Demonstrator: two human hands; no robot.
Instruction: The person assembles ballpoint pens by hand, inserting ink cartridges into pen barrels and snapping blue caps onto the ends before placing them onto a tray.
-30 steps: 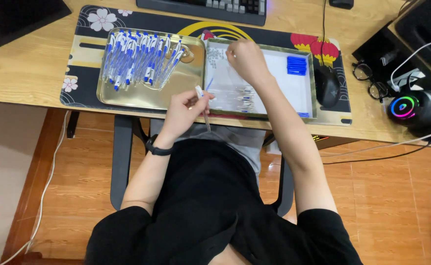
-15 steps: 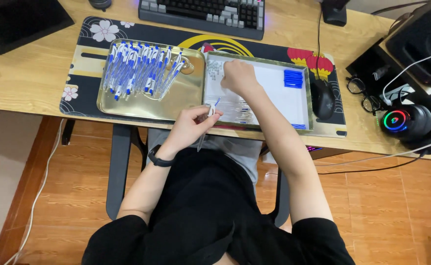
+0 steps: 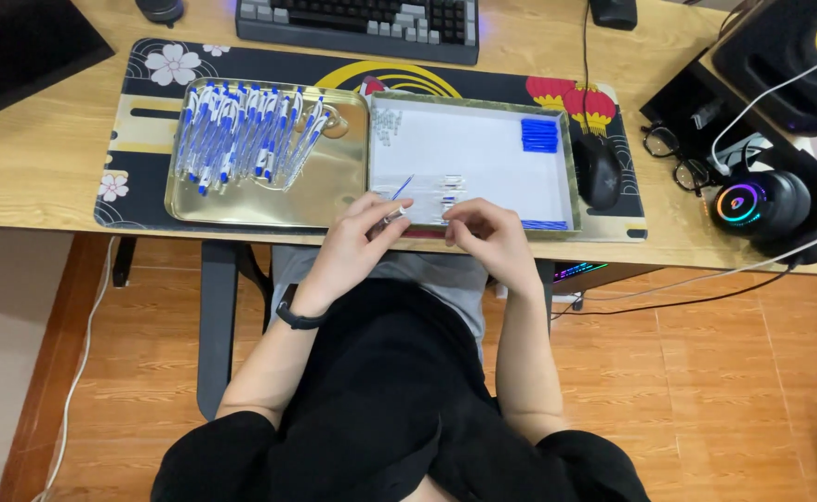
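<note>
Pen part (image 3: 399,189) in left hand (image 3: 357,244); two trays (image 3: 334,191).

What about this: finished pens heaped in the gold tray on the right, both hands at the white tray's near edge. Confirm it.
Wrong side. The head view shows the pens heaped in the gold tray on the left; left hand and right hand are at the white tray near edge.

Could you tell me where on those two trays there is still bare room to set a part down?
The white tray is bare across its middle, between the small clear parts at its far left corner and the blue pieces at its far right. The gold tray is bare on its right and near side; its left is crowded with pens.
</note>
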